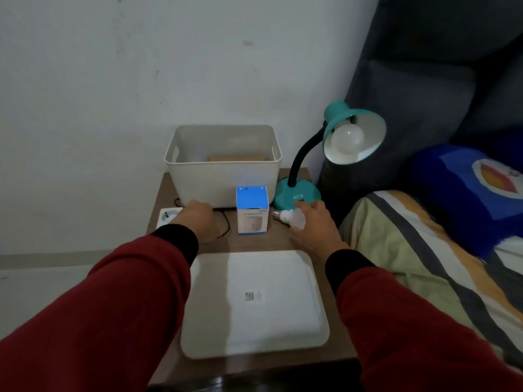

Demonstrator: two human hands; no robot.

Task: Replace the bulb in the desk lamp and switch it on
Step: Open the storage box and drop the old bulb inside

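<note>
A teal desk lamp (297,198) stands at the back right of the small wooden table, its gooseneck bent so the shade (356,137) faces me. A white bulb (347,138) sits in the shade, unlit. A second white bulb (291,217) lies on the table in front of the lamp base, screw cap pointing left. My right hand (317,224) rests over that bulb, fingers reaching onto the lamp base. My left hand (198,219) is curled near the white power strip (167,217) and a black cord (225,222); what it holds is hidden.
A white plastic bin (223,165) stands at the back against the wall. A blue and white box (252,210) sits between my hands. A white lid (254,304) lies flat at the front. A bed with a striped blanket (424,264) borders the table's right side.
</note>
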